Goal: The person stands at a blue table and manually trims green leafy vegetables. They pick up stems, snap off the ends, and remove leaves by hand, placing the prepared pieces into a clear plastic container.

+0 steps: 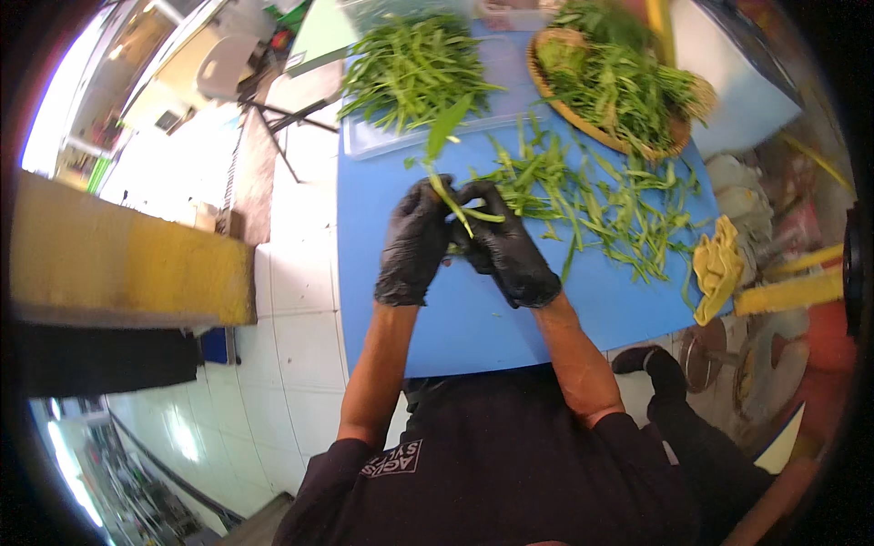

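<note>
Both of my hands wear black gloves and meet above the blue tabletop (455, 337). My left hand (410, 241) is closed on a leafy green stalk (443, 189), whose leaf points away from me. My right hand (506, 244) is pinched closed on a stem piece (484, 217) that crosses the stalk; whether the two are still joined I cannot tell. Just beyond my right hand lies a loose spread of green stems and leaves (628, 214). A heap of cut greens (414, 77) rests in a clear plastic tray (364, 144) at the far left of the table.
At the far right, a round woven basket (628, 146) holds more leafy greens (610, 91). A yellow cloth (717, 268) hangs at the table's right edge. Left of the table are a yellow-fronted ledge (137, 250) and a folding chair (226, 68). A person's leg (674, 391) shows at lower right.
</note>
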### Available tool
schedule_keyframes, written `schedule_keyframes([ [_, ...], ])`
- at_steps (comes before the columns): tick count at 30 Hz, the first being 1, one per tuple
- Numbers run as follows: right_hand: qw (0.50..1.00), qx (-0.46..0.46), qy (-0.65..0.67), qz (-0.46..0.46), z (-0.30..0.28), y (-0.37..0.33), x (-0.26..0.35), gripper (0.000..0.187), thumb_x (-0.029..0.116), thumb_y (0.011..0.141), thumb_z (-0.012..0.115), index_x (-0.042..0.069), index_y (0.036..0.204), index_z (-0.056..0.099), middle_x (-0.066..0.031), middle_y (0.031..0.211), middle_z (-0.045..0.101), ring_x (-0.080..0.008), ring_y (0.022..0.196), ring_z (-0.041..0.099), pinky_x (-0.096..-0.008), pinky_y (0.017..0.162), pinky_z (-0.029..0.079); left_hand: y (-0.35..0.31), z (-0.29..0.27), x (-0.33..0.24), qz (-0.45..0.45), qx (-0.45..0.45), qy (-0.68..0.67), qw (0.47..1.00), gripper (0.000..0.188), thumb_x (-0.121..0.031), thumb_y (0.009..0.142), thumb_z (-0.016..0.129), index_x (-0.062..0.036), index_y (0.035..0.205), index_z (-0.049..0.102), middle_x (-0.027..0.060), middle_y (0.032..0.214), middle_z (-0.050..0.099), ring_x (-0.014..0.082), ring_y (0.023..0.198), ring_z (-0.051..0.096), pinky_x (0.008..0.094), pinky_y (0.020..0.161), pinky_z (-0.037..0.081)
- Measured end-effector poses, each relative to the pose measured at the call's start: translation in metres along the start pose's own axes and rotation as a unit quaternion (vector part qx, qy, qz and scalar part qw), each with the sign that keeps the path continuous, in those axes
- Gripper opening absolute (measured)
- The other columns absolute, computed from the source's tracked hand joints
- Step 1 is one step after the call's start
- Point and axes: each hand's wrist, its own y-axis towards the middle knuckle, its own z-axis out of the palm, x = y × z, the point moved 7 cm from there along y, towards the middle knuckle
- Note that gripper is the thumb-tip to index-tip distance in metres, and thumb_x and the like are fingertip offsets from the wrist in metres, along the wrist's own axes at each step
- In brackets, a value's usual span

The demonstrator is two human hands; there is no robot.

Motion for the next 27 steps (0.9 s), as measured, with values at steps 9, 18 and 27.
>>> schedule_keyframes([
  [9, 0.998, 0.014, 0.02, -0.064, -0.008, 0.02, -0.002, 0.016, 0.009, 0.094, 0.05, 0.014, 0.108, 0.043, 0.0025, 0.07, 0.045, -0.0048, 0.05, 0.04, -0.0204, 0.044, 0.033, 0.011, 0.009, 0.003, -0.043, 0.0, -0.109, 0.993, 0.012, -0.013, 0.093, 0.056, -0.0018, 0.098, 0.057, 0.0051, 0.085, 0.06, 0.0181, 0.078, 0.059, 0.0311, 0.068, 0.05],
  [18, 0.931, -0.12, -0.337, -0.076, -0.126, -0.032, 0.015, 0.024, 0.017, 0.097, 0.047, 0.002, 0.114, 0.055, -0.0012, 0.074, 0.057, -0.0078, 0.063, 0.048, -0.0231, 0.058, 0.041, 0.179, -0.037, -0.144, 0.188, -0.078, 0.523, 0.828, 0.05, -0.033, 0.082, 0.069, 0.0074, 0.11, 0.058, 0.0124, 0.088, 0.067, 0.0186, 0.078, 0.059, 0.0293, 0.075, 0.045],
  [27, 0.893, -0.069, -0.44, -0.059, -0.105, -0.027, 0.075, 0.026, 0.023, 0.094, 0.052, 0.004, 0.111, 0.058, -0.0021, 0.075, 0.062, -0.0104, 0.064, 0.052, -0.0253, 0.061, 0.044, 0.059, 0.047, -0.02, 0.129, 0.157, 0.454, 0.867, 0.033, -0.014, 0.082, 0.069, -0.003, 0.112, 0.063, 0.0057, 0.093, 0.069, 0.0104, 0.082, 0.061, 0.0265, 0.079, 0.048],
])
